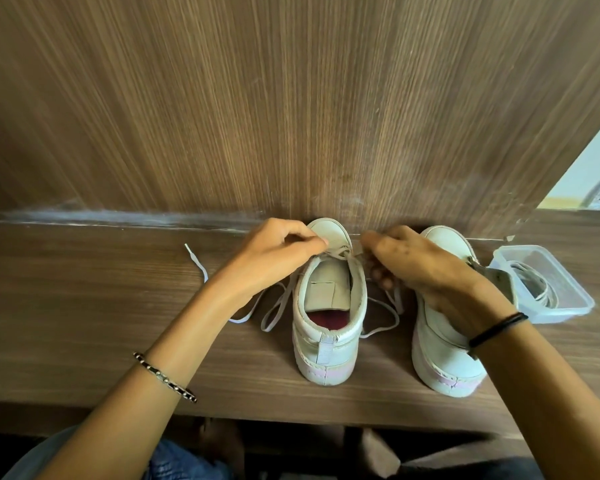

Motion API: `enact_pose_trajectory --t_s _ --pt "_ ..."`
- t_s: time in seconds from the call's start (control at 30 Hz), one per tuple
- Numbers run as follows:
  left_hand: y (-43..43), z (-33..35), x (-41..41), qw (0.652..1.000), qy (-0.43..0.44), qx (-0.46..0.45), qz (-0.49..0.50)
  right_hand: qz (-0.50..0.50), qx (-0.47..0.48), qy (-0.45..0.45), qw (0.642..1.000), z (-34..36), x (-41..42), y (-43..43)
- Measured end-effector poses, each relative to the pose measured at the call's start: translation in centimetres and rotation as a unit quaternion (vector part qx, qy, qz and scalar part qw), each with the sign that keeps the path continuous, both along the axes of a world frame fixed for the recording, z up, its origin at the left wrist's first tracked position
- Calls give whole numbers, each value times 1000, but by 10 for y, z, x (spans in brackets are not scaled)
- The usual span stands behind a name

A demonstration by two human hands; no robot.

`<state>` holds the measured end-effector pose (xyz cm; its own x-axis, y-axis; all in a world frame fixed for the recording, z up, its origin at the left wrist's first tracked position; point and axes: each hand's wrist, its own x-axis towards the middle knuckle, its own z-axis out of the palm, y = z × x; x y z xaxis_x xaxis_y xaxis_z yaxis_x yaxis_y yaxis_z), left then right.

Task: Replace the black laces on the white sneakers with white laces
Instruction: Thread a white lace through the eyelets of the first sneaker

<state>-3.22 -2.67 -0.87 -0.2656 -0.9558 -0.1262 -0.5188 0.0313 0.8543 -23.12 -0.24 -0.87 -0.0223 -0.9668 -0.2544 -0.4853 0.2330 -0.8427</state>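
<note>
**Hands closed on the lace (340,252) at the sneaker's top**

The left hand (281,252) is curled, with a white strand pinched between thumb and fingertips just left of the tongue. The right hand (416,268) is curled likewise, and the other strand is pinched on the right side. Both strands are crossed over the upper end of the lacing on the left sneaker (329,327), which is stood heel-near on the desk (118,306). The slack is trailed out on both sides of the shoe.

The step in hand is judged to be the drawing-up or tying of the white lace at the top eyelets of this shoe. No black lace is seen anywhere.

The right sneaker (444,355) is stood just beside, but its lacing is hidden by the right forearm, so its state cannot be told. A coiled lace (534,282) is held in the tub (568,310) at the right.

Next, even tension on both strands is called for, so that the ends are left equal before a knot is made. The second shoe is then to be checked.
</note>
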Motion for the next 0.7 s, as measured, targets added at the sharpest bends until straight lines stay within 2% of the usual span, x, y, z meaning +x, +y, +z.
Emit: enact_pose_trajectory --t_s 0.07,0.13,0.17,0.23,0.33,0.37,0.53,0.7 --pt "2 2 3 999 -11 2 -31 -48 24 -101 993 3 1 -3" --pt "2 1 6 999 -22 -4 -49 -84 55 -212 972 8 2 -3" --pt "2 1 7 998 -28 -8 -50 -84 63 -231 967 10 2 -3" --pt "-1 -1 9 998 -43 -16 -39 -56 52 -182 980 8 -3 -2" --pt "-6 -5 14 997 -71 -27 -32 -18 -11 -17 1000 5 -11 0" --pt "-7 -7 15 997 -70 -31 -33 -11 -24 4 1000 5 -13 0" --pt "-6 -7 8 996 -23 -68 -53 82 -29 -34 996 9 -15 1" --pt "-12 -5 -5 994 -18 -53 -91 135 -140 155 969 5 -20 -1"
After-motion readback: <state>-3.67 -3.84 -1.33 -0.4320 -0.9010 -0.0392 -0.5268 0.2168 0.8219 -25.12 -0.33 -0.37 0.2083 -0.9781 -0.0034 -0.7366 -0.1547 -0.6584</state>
